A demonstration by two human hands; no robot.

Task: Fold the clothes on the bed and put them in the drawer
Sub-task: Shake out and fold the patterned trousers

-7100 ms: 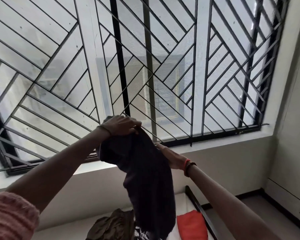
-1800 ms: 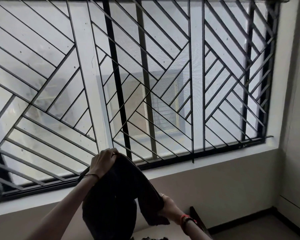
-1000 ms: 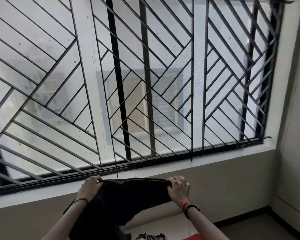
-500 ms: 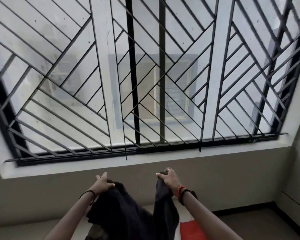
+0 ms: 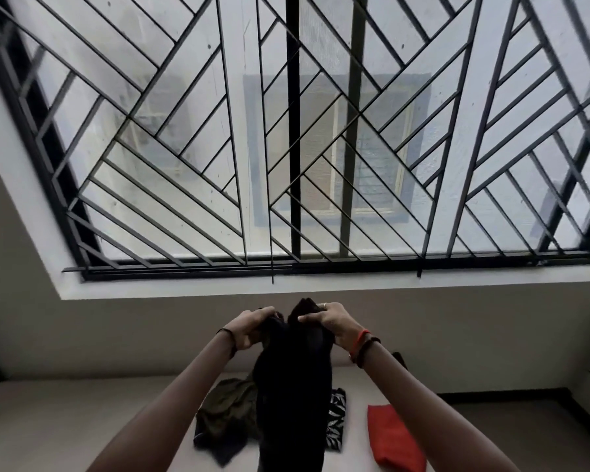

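A black garment [image 5: 293,386] hangs in the air in front of me, above the bed [image 5: 65,424]. My left hand [image 5: 249,327] grips its top edge on the left. Right beside it, my right hand [image 5: 331,320] grips the top edge, so the cloth is bunched between the two hands. On the bed behind the hanging cloth lie an olive-green garment [image 5: 225,410], a black-and-white patterned piece [image 5: 336,420] and a folded red cloth [image 5: 394,439].
A large window with a black diagonal metal grille [image 5: 293,148] fills the wall beyond the bed. A dark bed frame corner [image 5: 398,358] shows at the right, with grey floor [image 5: 525,434] and a wall further right.
My hands, apart half a second ago, have come together with the garment's top edge. The view has tilted down, so more of the bed and its clothes shows.
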